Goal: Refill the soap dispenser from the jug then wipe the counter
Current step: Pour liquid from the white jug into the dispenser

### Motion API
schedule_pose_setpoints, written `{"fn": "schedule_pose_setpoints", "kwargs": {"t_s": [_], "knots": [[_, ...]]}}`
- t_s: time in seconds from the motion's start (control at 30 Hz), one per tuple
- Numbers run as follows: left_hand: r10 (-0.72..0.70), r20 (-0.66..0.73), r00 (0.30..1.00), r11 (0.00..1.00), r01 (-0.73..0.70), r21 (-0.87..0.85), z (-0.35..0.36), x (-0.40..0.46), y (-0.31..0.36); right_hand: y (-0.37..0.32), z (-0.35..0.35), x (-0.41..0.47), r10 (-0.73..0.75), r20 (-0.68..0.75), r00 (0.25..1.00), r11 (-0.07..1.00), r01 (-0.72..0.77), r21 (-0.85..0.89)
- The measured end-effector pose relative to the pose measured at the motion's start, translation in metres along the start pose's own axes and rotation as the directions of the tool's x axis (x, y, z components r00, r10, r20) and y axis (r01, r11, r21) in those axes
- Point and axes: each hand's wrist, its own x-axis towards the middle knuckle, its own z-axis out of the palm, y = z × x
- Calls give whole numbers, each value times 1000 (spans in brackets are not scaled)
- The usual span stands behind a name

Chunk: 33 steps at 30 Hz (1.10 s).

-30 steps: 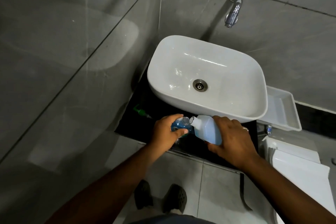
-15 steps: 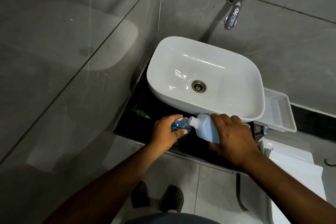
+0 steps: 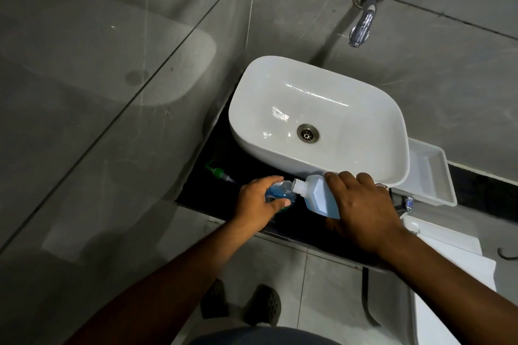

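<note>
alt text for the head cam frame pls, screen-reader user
Seen from above, a right hand tips a jug of blue liquid into the open soap dispenser, which the left hand steadies on a black counter. Behind them sits a white basin under a wall tap; a green pump head lies to the left.

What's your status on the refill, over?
Left hand steadies dispenser. Right hand tips jug, spout at dispenser mouth. Pump head off, lying on counter.

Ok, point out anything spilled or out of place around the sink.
No spill shows on the dark counter. The green pump head lies loose on its side left of the soap dispenser, expected while the jug pours. Nothing else stands out.
</note>
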Motion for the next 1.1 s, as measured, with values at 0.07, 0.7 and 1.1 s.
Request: {"fn": "schedule_pose_setpoints", "kwargs": {"t_s": [0.07,0.7,1.1], "knots": [[-4,0,1000,1000,4,2,0,0,0,0,-2,0,-3,7,1000,1000,4,-19],[-12,8,1000,999,12,40,-2,0,3,0,-11,5,-38,77,996,996,44,-79],[-9,3,1000,999,9,41,-2,-2,4,-2,-19,5,-50,89,995,994,58,-91]]}}
